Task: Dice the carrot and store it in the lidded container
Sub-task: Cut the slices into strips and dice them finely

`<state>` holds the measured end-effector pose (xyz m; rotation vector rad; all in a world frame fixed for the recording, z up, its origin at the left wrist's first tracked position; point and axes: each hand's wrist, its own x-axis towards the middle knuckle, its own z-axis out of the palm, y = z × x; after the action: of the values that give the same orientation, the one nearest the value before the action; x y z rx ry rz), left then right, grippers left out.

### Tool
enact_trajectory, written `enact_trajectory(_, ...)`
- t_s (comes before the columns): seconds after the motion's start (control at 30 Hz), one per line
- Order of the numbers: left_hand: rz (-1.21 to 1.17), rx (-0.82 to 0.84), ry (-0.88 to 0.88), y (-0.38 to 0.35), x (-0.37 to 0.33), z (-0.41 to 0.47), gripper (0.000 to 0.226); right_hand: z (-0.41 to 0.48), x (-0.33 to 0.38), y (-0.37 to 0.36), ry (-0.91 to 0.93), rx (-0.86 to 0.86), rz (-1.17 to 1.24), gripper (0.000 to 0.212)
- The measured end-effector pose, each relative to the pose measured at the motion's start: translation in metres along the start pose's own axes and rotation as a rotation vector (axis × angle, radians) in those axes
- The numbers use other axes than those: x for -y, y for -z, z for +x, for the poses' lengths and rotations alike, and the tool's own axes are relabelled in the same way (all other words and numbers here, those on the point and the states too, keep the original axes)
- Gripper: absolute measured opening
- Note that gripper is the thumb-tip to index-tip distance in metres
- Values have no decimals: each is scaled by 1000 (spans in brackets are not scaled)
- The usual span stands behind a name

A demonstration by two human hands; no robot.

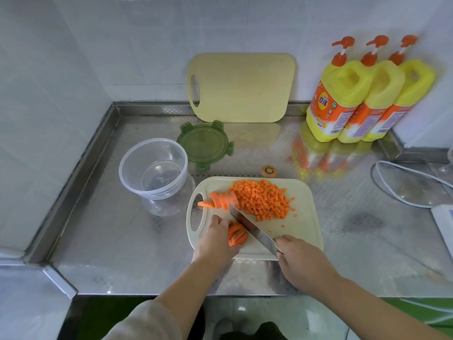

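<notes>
A pile of diced carrot (263,201) lies on the white cutting board (302,224). A row of carrot slices (221,200) leans at the board's left, near its handle hole. My left hand (214,239) holds a stack of carrot strips (237,233) down on the board. My right hand (302,262) grips the handle of a knife (252,228), whose blade slants across the board beside the strips. The clear round container (153,169) stands left of the board with nothing in it. Its green lid (205,144) lies flat behind it.
A second, beige cutting board (241,88) leans on the back wall. Three yellow detergent bottles (365,94) stand at the back right. A carrot end (269,171) lies behind the board. A white cable (407,182) and a white device (443,222) lie at the right.
</notes>
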<state>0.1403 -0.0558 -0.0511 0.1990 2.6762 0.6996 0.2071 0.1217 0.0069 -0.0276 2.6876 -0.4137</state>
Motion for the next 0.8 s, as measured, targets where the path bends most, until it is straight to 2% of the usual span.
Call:
enact_trajectory(0.2,-63,-8,32,2,4,-8,53,-5,10,-8,58,-31,-32,17)
enact_trajectory(0.4,-142,-58,42,2,1,-15,52,-7,11,2,31,-91,0,15)
enact_trajectory(0.63,-188,-123,91,7,3,-15,40,-12,19,-3,-27,-89,17,15)
enact_trajectory(0.8,-220,-167,79,9,5,-12,22,-13,19,-10,-37,-68,22,17)
